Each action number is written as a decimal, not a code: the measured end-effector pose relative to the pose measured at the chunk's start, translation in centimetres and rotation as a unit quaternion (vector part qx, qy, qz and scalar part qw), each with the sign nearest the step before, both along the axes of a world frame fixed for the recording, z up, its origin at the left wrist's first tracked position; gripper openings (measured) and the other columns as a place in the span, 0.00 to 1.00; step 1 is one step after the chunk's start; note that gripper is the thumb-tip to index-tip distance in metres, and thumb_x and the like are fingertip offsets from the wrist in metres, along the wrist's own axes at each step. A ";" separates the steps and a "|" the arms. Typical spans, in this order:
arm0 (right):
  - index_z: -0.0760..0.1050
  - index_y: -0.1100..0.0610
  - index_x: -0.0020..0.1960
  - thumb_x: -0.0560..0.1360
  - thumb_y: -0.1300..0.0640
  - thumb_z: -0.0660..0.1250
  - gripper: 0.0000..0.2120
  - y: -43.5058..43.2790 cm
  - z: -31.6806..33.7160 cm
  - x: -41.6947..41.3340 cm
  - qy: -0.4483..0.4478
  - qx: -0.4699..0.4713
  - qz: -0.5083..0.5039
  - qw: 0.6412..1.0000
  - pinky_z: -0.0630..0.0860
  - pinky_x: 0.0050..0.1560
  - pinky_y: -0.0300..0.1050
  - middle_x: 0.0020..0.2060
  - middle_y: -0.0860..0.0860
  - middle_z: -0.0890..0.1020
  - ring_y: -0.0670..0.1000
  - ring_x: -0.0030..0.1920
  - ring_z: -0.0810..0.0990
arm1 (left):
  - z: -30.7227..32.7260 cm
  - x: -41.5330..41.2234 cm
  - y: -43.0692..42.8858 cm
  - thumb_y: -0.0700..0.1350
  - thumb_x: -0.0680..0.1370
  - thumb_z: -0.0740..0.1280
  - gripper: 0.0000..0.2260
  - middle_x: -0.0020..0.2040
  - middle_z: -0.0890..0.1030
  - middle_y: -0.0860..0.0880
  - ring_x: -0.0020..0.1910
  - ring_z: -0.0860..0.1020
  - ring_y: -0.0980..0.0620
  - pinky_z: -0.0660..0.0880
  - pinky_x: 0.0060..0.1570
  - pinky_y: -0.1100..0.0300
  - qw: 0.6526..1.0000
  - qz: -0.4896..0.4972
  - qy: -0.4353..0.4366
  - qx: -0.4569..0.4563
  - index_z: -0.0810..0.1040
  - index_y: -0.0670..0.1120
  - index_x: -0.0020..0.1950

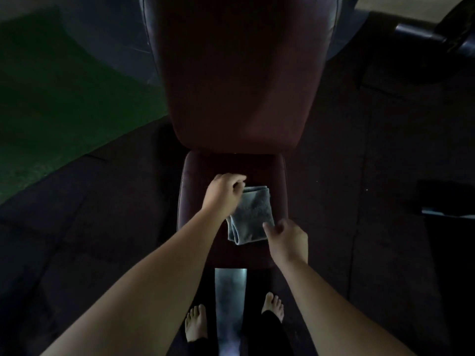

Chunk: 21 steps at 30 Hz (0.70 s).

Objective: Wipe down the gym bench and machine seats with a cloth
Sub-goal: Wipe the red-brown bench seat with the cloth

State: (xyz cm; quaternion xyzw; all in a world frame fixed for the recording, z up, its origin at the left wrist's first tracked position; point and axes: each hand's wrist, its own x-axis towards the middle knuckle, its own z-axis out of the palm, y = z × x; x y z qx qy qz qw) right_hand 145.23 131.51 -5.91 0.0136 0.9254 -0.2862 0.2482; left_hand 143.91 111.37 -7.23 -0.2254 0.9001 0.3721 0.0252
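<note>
Brushed metal frame beam [230,291] occupies the bottom centre between two bare feet [195,322]; the person stands astride it, presumably to face the bench squarely. Both forearms extend up-frame, converging on the dark maroon padded vinyl seat [195,181]. Right hand [288,240], the nearer, sits at the lower right edge of the folded grey terry cloth [253,217], wrist straight, fingers loosely curled; whether they nip the fabric cannot be told. The cloth lies flat mid-seat, folded into a pad, judged ready for wiping. Left hand [226,194] reaches farther, knuckles up, fingers clenched round the cloth's upper left corner, apparently steadying or lifting it. Beyond, the maroon padded backrest [241,80] rises untouched. Green floor mat [64,98] upper left; black weight plate [460,29] upper right.
</note>
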 end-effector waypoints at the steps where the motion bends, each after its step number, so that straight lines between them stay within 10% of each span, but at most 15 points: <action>1: 0.75 0.52 0.43 0.79 0.45 0.69 0.12 -0.2 0.1 -0.3 0.071 -0.024 0.041 0.996 0.75 0.39 0.44 0.40 0.45 0.80 0.49 0.44 0.80 | -0.3 1.1 -0.7 0.48 0.85 0.63 0.15 0.67 0.81 0.53 0.71 0.72 0.54 0.70 0.69 0.57 1.000 0.004 -0.001 -0.027 0.80 0.51 0.70; 4: 0.76 0.54 0.65 0.81 0.50 0.66 0.14 -2.6 -1.0 -1.6 0.165 -0.063 0.197 0.964 0.74 0.65 0.46 0.70 0.49 0.75 0.52 0.73 0.69 | -1.8 4.1 -2.9 0.49 0.86 0.59 0.19 0.78 0.71 0.53 0.81 0.60 0.54 0.62 0.77 0.54 0.996 0.010 -0.009 -0.093 0.73 0.49 0.77; 6: 0.62 0.52 0.80 0.85 0.48 0.59 0.25 -4.7 -2.3 -2.3 0.113 -0.038 0.285 0.951 0.53 0.81 0.46 0.83 0.47 0.53 0.49 0.83 0.46 | -3.2 5.4 -3.9 0.50 0.87 0.57 0.23 0.83 0.61 0.52 0.84 0.52 0.53 0.56 0.81 0.52 0.992 -0.004 -0.026 -0.121 0.64 0.48 0.82; 10: 0.40 0.50 0.84 0.86 0.40 0.48 0.33 -5.8 -5.5 -1.5 0.139 0.066 0.389 0.908 0.37 0.82 0.50 0.82 0.48 0.33 0.48 0.81 0.30 | -5.7 6.8 -3.8 0.55 0.87 0.51 0.28 0.85 0.43 0.53 0.83 0.38 0.54 0.43 0.83 0.52 0.986 -0.041 -0.068 -0.150 0.48 0.49 0.85; 16: 0.41 0.54 0.84 0.84 0.38 0.42 0.35 -5.7 -7.9 -4.9 0.217 0.113 0.450 0.859 0.46 0.83 0.54 0.83 0.51 0.37 0.50 0.82 0.35 | -7.8 7.3 -3.6 0.57 0.87 0.44 0.28 0.85 0.41 0.54 0.83 0.36 0.56 0.40 0.82 0.53 0.980 -0.040 -0.040 -0.193 0.46 0.49 0.85; 21: 0.38 0.53 0.84 0.85 0.39 0.41 0.33 -9.3 -7.8 -8.0 0.208 0.142 0.392 0.885 0.40 0.82 0.53 0.83 0.52 0.35 0.51 0.82 0.33 | -8.7 7.4 -3.5 0.57 0.87 0.44 0.28 0.86 0.43 0.52 0.84 0.39 0.54 0.43 0.83 0.51 0.976 -0.040 -0.032 -0.210 0.47 0.48 0.85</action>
